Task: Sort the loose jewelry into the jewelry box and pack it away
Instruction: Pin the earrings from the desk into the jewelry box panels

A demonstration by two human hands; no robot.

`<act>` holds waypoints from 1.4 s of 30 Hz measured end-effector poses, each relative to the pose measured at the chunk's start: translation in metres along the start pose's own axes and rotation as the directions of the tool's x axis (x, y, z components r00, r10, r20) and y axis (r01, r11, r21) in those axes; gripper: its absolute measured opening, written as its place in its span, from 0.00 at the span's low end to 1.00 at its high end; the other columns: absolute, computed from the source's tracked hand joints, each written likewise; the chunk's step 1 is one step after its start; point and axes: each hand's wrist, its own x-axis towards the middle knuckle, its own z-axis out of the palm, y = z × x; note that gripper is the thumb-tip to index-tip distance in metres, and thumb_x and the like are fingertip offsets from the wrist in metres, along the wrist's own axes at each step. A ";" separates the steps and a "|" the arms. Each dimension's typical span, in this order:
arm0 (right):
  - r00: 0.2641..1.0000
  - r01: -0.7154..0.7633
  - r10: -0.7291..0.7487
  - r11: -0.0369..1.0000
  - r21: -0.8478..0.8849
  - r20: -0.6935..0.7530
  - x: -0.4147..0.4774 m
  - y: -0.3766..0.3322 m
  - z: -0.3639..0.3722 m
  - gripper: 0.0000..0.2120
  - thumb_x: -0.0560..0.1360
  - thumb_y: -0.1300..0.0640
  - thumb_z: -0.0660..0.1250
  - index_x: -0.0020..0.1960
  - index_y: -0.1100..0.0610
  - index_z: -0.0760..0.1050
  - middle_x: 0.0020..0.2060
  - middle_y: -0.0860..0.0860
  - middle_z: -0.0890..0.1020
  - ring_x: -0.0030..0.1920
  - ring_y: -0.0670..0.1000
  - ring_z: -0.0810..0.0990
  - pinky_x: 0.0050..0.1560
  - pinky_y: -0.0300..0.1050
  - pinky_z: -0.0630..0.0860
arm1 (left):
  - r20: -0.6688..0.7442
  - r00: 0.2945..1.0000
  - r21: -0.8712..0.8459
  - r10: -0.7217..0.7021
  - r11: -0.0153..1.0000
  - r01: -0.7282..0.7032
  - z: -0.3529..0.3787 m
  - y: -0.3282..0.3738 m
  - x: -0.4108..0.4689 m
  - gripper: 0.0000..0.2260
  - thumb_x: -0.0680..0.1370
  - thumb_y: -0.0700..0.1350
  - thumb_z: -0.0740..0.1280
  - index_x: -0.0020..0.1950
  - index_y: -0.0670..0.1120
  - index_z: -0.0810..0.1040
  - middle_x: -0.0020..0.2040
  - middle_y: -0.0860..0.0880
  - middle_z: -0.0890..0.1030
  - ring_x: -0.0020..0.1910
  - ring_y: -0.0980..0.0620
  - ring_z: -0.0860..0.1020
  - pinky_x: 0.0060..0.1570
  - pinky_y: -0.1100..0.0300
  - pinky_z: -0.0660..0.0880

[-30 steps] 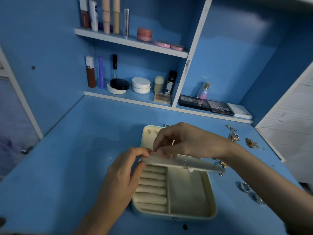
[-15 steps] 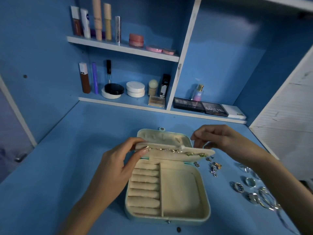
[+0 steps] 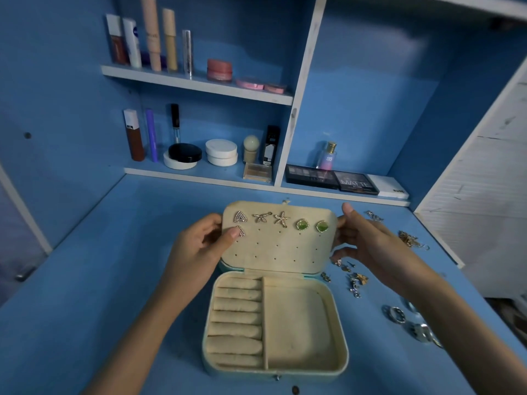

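Observation:
A cream jewelry box (image 3: 340, 332) lies open on the blue desk, with ring rolls (image 3: 236, 317) on its left and a bare compartment on its right. Its earring panel (image 3: 281, 252) stands raised and carries several stud earrings (image 3: 281, 218) along the top row. My left hand (image 3: 199, 249) grips the panel's left edge, thumb on a triangular stud. My right hand (image 3: 362, 240) holds the panel's right edge with curled fingers. Loose earrings and charms (image 3: 355, 280), gold chains (image 3: 409, 239) and silver rings (image 3: 397, 314) lie on the desk to the right.
Two white shelves (image 3: 199, 84) at the back hold cosmetic tubes, jars and compacts. Eyeshadow palettes (image 3: 333, 180) and a perfume bottle (image 3: 328, 156) sit at the back right. A white louvred panel (image 3: 490, 195) bounds the right side.
The earring panel has swung up from nearly flat to upright, showing its studs. My right hand moved from the panel's top to its right edge; my left stays on the left edge.

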 end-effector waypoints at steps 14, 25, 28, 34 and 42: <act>0.999 0.024 -0.019 0.986 -0.165 0.036 -0.003 0.003 0.007 0.22 0.71 0.43 0.62 0.49 0.62 0.79 0.40 0.54 0.82 0.42 0.51 0.80 0.49 0.44 0.78 | -0.015 0.993 -0.077 -0.121 0.990 0.119 0.006 -0.007 0.010 0.07 0.78 0.39 0.66 0.49 0.50 0.80 0.46 0.56 0.85 0.47 0.59 0.82 0.42 0.71 0.75; 0.999 0.046 -0.043 0.965 -0.259 0.020 -0.008 0.001 0.007 0.18 0.68 0.41 0.64 0.46 0.54 0.78 0.41 0.51 0.83 0.48 0.59 0.80 0.57 0.58 0.74 | -0.088 0.986 -0.160 -0.140 0.979 0.125 0.006 -0.006 0.005 0.04 0.75 0.39 0.69 0.47 0.46 0.82 0.43 0.52 0.86 0.44 0.56 0.83 0.41 0.70 0.76; 0.998 0.061 -0.053 0.970 -0.236 0.038 -0.009 0.001 0.007 0.16 0.69 0.45 0.64 0.49 0.56 0.79 0.43 0.52 0.83 0.48 0.59 0.79 0.53 0.50 0.77 | -0.088 0.988 -0.138 -0.124 0.984 0.111 0.007 -0.007 0.004 0.04 0.75 0.39 0.68 0.47 0.47 0.82 0.43 0.52 0.85 0.44 0.56 0.83 0.41 0.70 0.76; 0.997 0.079 -0.077 0.931 -0.357 0.018 -0.009 0.005 0.011 0.15 0.71 0.46 0.66 0.53 0.53 0.78 0.45 0.56 0.82 0.43 0.53 0.80 0.45 0.42 0.78 | -0.109 0.991 -0.089 -0.082 0.993 0.073 0.007 -0.007 0.004 0.04 0.75 0.40 0.69 0.46 0.49 0.82 0.43 0.54 0.85 0.43 0.58 0.83 0.41 0.70 0.76; 0.999 0.053 -0.049 0.947 -0.317 0.022 -0.008 0.006 0.010 0.12 0.75 0.53 0.66 0.57 0.54 0.77 0.46 0.58 0.82 0.37 0.43 0.77 0.41 0.35 0.76 | -0.090 0.994 -0.085 -0.062 0.995 0.054 0.006 -0.007 0.003 0.04 0.75 0.41 0.69 0.46 0.49 0.81 0.43 0.54 0.85 0.43 0.59 0.82 0.42 0.70 0.76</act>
